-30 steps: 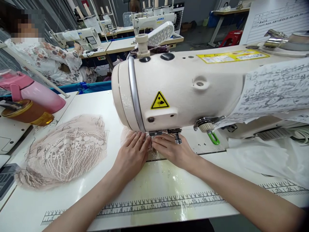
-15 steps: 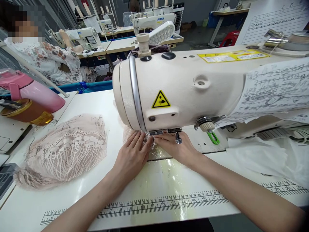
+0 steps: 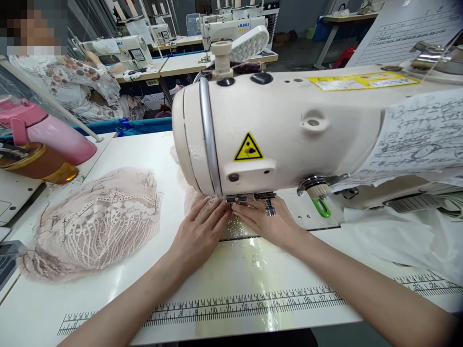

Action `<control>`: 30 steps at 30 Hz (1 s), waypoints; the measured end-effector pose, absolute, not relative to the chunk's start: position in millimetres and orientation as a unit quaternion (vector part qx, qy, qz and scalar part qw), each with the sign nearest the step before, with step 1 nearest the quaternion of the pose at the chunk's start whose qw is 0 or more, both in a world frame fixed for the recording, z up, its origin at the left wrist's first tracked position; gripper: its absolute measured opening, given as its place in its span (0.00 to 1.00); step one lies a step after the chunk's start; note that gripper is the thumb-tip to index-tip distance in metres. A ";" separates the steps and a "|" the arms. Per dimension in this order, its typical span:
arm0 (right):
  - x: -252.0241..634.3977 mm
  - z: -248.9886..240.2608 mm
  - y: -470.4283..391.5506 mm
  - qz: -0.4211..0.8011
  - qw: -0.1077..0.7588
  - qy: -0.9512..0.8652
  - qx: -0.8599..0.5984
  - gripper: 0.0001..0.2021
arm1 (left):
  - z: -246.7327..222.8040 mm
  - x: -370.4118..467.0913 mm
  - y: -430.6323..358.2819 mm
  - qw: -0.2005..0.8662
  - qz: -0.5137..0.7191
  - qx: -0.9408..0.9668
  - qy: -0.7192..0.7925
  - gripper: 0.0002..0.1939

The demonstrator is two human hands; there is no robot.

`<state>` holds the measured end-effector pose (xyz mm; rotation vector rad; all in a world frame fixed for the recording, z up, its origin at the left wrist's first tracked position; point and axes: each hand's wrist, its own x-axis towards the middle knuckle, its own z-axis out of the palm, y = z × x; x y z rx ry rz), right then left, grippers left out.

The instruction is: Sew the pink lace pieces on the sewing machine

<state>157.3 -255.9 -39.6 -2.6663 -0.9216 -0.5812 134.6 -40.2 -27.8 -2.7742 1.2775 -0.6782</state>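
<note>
A cream sewing machine [image 3: 282, 125] stands over the table, its head hiding the needle area. My left hand [image 3: 198, 231] lies flat with fingers stretched forward, pressing on pale pink lace fabric [image 3: 191, 200] left of the presser area. From the right, my right hand [image 3: 271, 219] reaches under the machine head, fingers extended and pointing left. Its fingertips come close to those of my left hand; a metal screw part [image 3: 269, 206] hangs in front of it. Much of the lace under the head is hidden. Another pile of pink lace [image 3: 97, 221] lies on the left.
A pink bottle [image 3: 58, 135] and an amber cup [image 3: 39, 164] stand at the left. A printed ruler [image 3: 217, 308] runs along the front edge. White cloth [image 3: 394, 236] lies at right, near a green clip [image 3: 321, 207]. Another person [image 3: 72, 86] sits at a machine beyond.
My left fingers have shifted slightly and lie closer to the machine's presser area. The view has moved a little, so the machine appears farther right. My right hand stays nearly in place.
</note>
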 end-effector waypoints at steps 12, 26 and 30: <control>144.2 -36.0 -252.7 -0.124 0.156 -0.285 -0.937 0.14 | -26.5 135.5 -37.3 0.019 -0.222 -0.889 0.400 0.16; 142.9 -39.3 -250.9 -0.165 0.112 -0.275 -0.940 0.17 | -27.1 136.2 -39.3 0.023 -0.222 -0.895 0.386 0.18; 141.9 -38.2 -250.6 -0.179 0.102 -0.283 -0.937 0.16 | -27.6 136.3 -40.3 0.028 -0.229 -0.893 0.386 0.18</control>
